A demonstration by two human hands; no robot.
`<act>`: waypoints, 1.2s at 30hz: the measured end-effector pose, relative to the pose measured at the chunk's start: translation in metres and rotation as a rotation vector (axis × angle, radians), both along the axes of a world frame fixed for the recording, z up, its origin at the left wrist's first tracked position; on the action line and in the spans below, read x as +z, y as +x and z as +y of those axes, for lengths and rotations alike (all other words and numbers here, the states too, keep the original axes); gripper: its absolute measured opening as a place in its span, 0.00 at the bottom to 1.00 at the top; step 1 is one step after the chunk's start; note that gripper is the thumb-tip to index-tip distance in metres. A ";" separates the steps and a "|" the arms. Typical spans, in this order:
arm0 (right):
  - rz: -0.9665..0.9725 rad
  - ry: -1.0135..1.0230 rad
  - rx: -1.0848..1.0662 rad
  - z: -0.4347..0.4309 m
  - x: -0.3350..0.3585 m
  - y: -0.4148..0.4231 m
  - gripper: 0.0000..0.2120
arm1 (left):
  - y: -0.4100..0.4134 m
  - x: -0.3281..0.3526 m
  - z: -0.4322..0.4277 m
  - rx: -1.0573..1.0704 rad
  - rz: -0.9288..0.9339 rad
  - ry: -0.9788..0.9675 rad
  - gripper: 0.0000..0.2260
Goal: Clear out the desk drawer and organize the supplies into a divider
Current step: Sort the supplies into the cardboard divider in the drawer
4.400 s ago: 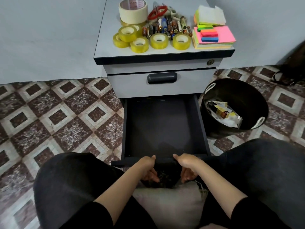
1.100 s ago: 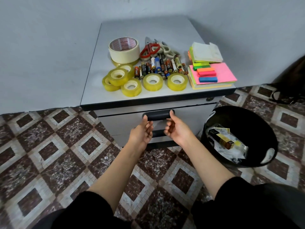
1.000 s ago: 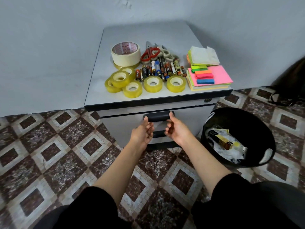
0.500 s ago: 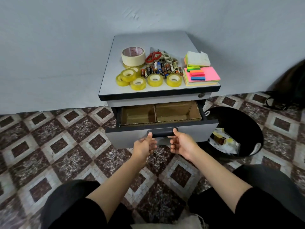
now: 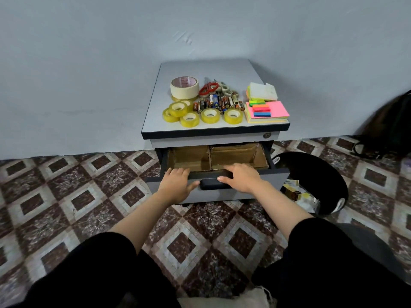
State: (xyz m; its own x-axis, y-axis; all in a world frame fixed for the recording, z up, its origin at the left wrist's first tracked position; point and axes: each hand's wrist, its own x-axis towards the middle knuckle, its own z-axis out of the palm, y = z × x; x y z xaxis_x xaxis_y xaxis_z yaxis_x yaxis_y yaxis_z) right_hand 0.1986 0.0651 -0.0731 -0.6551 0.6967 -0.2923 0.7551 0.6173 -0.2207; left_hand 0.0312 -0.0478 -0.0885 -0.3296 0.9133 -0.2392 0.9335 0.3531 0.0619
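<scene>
My hands have climbed off the handle (image 5: pixel 211 184), and now left hand (image 5: pixel 178 185) and right hand (image 5: pixel 241 177) lie fairly flat over the front rim of the open drawer (image 5: pixel 273 181), gripping nothing, the cardboard divider (image 5: pixel 233 155) inside just beyond, tape rolls (image 5: pixel 210 115), batteries (image 5: pixel 219 103) and sticky notes (image 5: pixel 275 108) atop the cabinet (image 5: pixel 206 70).

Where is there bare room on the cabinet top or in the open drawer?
Cabinet top: bare back half behind masking tape and scissors, plus a left strip beside yellow tape rolls. Front is crowded. Both visible cardboard divider compartments look bare.
</scene>
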 end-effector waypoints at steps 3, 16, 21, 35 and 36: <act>0.047 -0.033 -0.039 0.003 -0.003 0.004 0.31 | -0.001 0.003 0.001 0.025 -0.052 0.042 0.26; -0.033 -0.431 0.135 -0.031 0.008 0.026 0.19 | 0.034 0.033 -0.027 -0.178 -0.092 -0.377 0.20; -0.035 -0.546 0.073 -0.031 0.010 0.028 0.14 | 0.038 0.037 -0.029 -0.255 -0.084 -0.439 0.19; -0.105 -0.693 0.030 -0.042 0.008 0.023 0.09 | 0.041 0.031 -0.041 -0.276 -0.159 -0.537 0.26; -0.055 -0.702 0.014 -0.043 0.008 0.022 0.09 | 0.037 0.031 -0.040 -0.232 -0.233 -0.559 0.25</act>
